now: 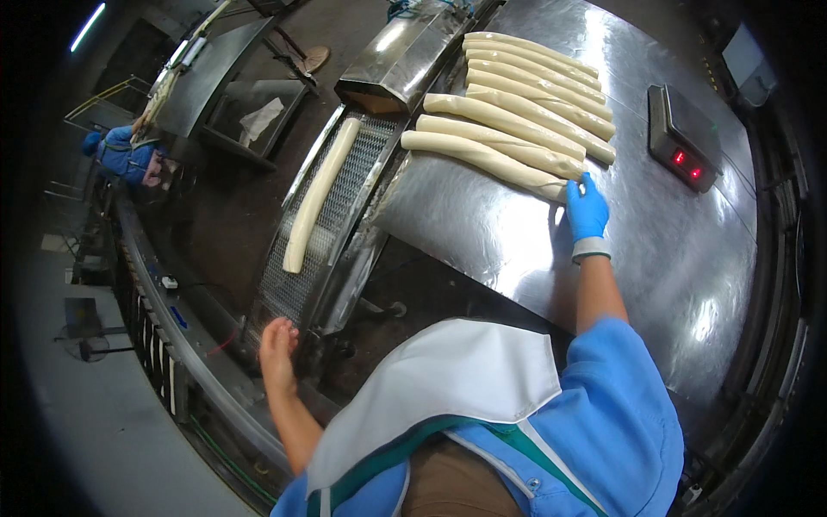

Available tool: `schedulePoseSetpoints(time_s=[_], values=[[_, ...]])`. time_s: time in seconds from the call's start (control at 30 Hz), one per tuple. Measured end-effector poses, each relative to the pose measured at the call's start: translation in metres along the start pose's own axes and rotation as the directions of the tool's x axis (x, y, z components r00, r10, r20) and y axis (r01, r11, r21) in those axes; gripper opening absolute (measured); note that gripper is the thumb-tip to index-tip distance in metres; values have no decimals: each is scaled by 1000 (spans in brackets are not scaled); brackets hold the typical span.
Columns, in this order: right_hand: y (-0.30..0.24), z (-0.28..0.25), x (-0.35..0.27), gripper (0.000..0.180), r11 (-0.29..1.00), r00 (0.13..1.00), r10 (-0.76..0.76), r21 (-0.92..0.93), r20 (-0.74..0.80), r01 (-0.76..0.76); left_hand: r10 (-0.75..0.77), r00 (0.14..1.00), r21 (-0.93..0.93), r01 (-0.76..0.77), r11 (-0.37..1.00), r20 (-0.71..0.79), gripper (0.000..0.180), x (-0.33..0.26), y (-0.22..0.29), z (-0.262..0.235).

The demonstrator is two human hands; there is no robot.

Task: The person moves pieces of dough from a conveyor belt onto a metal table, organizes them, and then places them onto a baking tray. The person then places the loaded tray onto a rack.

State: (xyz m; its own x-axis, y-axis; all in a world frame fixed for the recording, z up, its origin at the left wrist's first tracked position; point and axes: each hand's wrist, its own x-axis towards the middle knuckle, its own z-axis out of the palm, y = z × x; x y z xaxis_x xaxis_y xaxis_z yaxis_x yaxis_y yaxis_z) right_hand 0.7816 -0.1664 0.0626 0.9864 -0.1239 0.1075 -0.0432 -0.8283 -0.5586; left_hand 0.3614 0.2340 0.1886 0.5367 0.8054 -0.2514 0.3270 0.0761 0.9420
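Several long, pale cream dough rolls (508, 164) lie side by side on a shiny metal table (482, 250). My right hand (587, 211), in a blue glove, reaches to the right end of the nearest roll. Its thumb and forefinger close about that end, close to the tip of the neighbouring roll. Bare and empty, my left hand (277, 345) hovers by the lower end of a mesh conveyor (297, 297), its fingers loosely bent with the thumb apart. Another dough roll (320, 198) lies lengthwise on that conveyor, beyond my left hand.
A weighing scale (680, 142) with a red display stands on the table's right side. Over the conveyor's far end sits a metal housing (401, 52). A curved metal rail (185, 332) runs along the left. Farther off, a person in blue (125, 155) works beside another table (211, 73).
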Motion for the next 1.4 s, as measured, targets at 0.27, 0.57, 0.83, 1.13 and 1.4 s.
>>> schedulePoseSetpoints(time_s=[0.27, 0.57, 0.83, 1.13, 1.4], values=[[-33, 27, 138, 33, 925, 963, -266, -270, 45, 268, 34, 999, 150, -39, 988, 34, 27, -8, 32, 43], [-76, 58, 157, 34, 836, 729, -534, 138, 428, 532, -76, 997, 211, 67, 975, 34, 29, -19, -2, 41], [-66, 29, 210, 104, 876, 902, -291, -292, 318, 385, -26, 998, 204, 14, 979, 55, 32, 10, -33, 24], [-112, 12, 187, 86, 850, 822, -266, -279, 504, 446, 154, 972, 707, 18, 707, -179, 54, 74, -85, -38], [-105, 25, 118, 80, 790, 786, -433, -233, 442, 566, -21, 927, 823, 342, 453, -374, 71, 104, -66, -57]])
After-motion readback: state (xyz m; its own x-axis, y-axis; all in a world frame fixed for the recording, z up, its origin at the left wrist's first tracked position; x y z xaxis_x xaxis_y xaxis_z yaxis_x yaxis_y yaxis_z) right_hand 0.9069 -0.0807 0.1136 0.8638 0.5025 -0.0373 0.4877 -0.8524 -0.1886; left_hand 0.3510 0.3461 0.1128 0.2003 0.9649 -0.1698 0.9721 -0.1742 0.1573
